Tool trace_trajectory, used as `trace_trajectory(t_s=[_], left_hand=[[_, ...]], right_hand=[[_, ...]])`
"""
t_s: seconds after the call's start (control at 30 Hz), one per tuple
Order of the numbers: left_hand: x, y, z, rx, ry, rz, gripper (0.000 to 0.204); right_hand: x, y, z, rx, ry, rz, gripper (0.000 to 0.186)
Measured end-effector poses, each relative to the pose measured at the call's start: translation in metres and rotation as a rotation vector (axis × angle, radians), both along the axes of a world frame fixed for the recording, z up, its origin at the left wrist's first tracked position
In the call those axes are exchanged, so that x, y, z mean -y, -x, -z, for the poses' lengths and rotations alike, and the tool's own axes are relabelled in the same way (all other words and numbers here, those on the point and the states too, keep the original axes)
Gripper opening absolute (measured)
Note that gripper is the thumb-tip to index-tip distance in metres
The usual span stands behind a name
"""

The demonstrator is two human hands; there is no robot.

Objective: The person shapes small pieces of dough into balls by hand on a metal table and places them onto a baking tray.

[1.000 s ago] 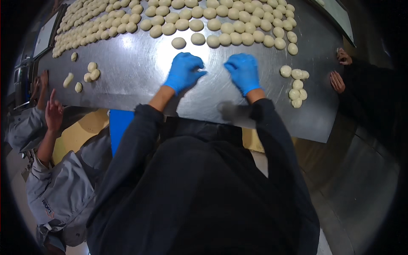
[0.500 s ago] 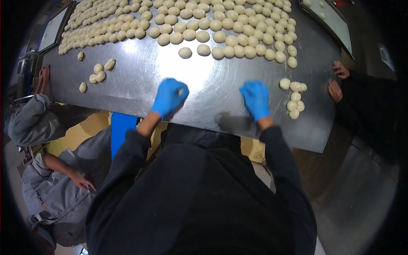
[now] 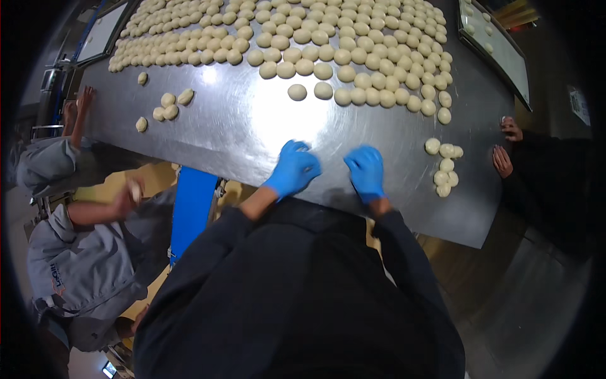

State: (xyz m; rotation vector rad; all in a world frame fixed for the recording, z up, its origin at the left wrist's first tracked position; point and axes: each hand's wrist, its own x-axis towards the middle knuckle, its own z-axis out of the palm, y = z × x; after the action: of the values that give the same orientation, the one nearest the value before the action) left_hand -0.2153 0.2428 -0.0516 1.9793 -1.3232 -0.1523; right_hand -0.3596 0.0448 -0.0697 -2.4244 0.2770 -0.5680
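Observation:
My left hand (image 3: 293, 167), in a blue glove, is curled low over the steel table (image 3: 240, 126) near its front edge, left of centre. My right hand (image 3: 365, 169), gloved alike, is curled on the steel a short way to its right. What lies under the fingers of either is hidden. Ahead of them sit rows of pale round dough balls (image 3: 297, 92) covering the back part. A small cluster of dough balls (image 3: 446, 165) lies right of my right hand, and loose dough pieces (image 3: 170, 112) lie farther left.
Trays with pale sheets stand at back left (image 3: 99, 36) and back right (image 3: 505, 60). Co-workers in grey (image 3: 88, 259) are at the left; a dark-sleeved co-worker (image 3: 536, 183) rests hands at the table's right edge. A blue belt (image 3: 192, 211) runs below the front edge.
My hands have moved back toward the front edge and are nearer each other than half a second ago. The lower left co-worker's hand has risen again. The whole view has shifted.

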Motion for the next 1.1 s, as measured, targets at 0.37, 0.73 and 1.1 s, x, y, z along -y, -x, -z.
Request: trace_trajectory(t_s=[0.37, 0.73, 1.1], left_hand=[[-0.015, -0.025, 0.005, -0.114, -0.048, 0.110, 0.017], [-0.037, -0.027, 0.022, -0.035, 0.050, 0.088, 0.015], [-0.002, -0.054, -0.004, -0.151, -0.102, 0.059, 0.009]], right_hand=[[0.005, 0.018, 0.003, 0.090, -0.018, 0.076, 0.021], [0.029, 0.024, -0.008, -0.094, 0.078, 0.056, 0.015], [0.045, -0.007, -0.050, -0.165, 0.229, 0.074, 0.013]])
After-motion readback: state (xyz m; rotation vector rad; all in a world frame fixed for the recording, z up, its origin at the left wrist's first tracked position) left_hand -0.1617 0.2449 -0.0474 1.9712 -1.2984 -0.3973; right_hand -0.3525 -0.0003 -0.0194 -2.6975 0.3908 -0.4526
